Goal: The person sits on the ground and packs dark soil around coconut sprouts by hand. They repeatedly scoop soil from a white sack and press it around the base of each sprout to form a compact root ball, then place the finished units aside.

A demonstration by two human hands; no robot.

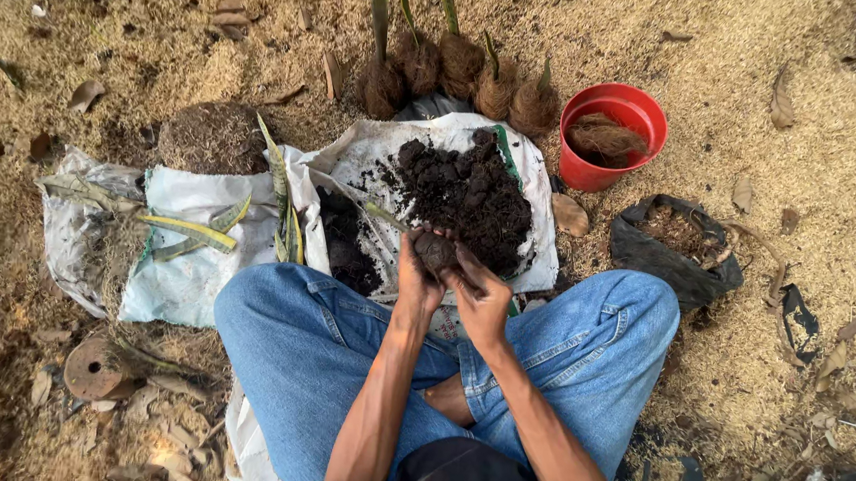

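Seated cross-legged, I cup a soil ball [435, 251] in my left hand [417, 278] and right hand [479, 293], fingers clenched around it, above the soil pile [468, 194].

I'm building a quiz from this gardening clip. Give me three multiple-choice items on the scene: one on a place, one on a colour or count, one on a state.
1. Where does the red bucket stand?
A. right of the soil pile
B. on the person's lap
C. left of the cut leaves

2. How many fibre-wrapped plant balls stand in the row beyond the white sack?
A. two
B. five
C. nine

3. What are the left hand and right hand doing?
A. resting flat, holding nothing
B. cupping a soil ball
C. holding scissors

Answers: 1 A, the bucket sits just right of the pile; 2 B, five balls show; 3 B, both hands close around the dark lump.
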